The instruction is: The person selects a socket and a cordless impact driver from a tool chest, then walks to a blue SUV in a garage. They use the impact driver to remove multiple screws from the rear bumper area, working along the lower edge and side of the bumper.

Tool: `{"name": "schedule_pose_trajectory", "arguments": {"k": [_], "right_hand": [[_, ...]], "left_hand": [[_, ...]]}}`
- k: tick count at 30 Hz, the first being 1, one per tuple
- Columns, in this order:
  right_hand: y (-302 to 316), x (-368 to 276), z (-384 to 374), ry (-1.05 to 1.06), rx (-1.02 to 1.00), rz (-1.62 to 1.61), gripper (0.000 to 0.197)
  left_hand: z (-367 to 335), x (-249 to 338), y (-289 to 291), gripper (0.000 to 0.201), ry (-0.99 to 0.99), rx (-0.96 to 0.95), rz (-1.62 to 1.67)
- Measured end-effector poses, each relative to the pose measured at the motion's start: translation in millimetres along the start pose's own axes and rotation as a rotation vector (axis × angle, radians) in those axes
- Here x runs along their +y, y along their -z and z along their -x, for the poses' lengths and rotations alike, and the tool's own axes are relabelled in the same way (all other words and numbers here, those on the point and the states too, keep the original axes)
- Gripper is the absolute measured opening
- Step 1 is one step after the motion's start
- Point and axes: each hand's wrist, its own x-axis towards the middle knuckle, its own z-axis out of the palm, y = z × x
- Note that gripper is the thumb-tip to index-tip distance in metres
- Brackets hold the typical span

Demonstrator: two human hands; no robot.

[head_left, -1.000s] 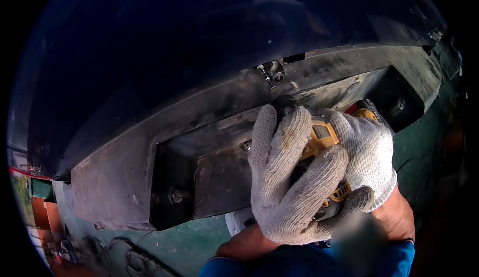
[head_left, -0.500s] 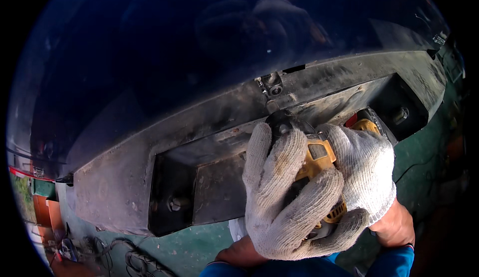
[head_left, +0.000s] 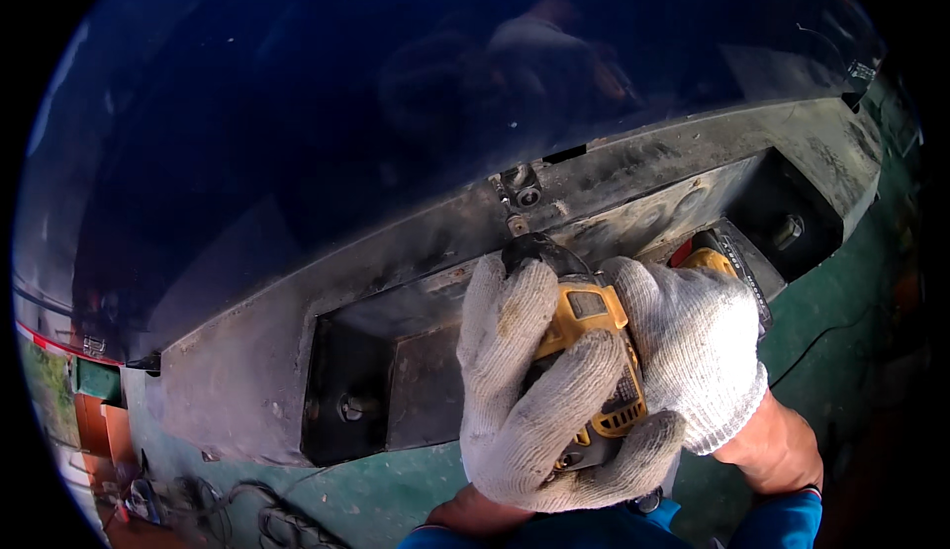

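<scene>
- One power tool (head_left: pixel 591 314), yellow and black, is held in front of the middle of a long grey metal part (head_left: pixel 233 371), over its lower edge.
- Left hand (head_left: pixel 510 440), in an off-white knitted glove: its fingers (head_left: pixel 566 386) are spread apart and bent over the tool's body, grasping it from the left.
- Right hand (head_left: pixel 693 351), in a matching glove: it wraps the tool's right side, grasping it, though most of its fingertips are hidden.
- Beyond the right hand, the tool's dark battery end (head_left: pixel 754 277) sticks out.
- The tool's black head (head_left: pixel 539 250) points toward the metal part; whether they touch, I cannot tell.
- Just above that head, a round fitting (head_left: pixel 528 196) sits near the part's upper edge.
- Black recesses at both ends of the part hold a left bolt (head_left: pixel 351 407) and a right bolt (head_left: pixel 789 230).
- Above, a glossy dark blue panel (head_left: pixel 287 143) carries reflections.
- Below, cables (head_left: pixel 282 521) lie coiled on the green floor (head_left: pixel 386 480).
</scene>
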Motion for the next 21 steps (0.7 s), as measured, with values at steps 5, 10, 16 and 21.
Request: {"name": "schedule_pose_trajectory", "arguments": {"k": [5,10,16,21], "right_hand": [[1.5,0.9,2.0,-0.055,-0.048,-0.005,0.036],[-2.0,0.9,-0.4,0.037,-0.025,0.024,0.037],[1.3,-8.7,-3.8,0.056,-0.001,0.151,0.035],[-5.4,-4.0,-2.8,0.052,0.059,0.168,0.031]], "left_hand": [[6.3,21.3,2.9,0.058,0.219,-0.047,0.027],[4.5,8.7,3.7,0.059,0.170,-0.011,0.111],[3.8,5.1,7.5,0.061,0.161,0.006,0.158],[5.6,0.1,3.5,0.062,0.143,0.019,0.196]]}}
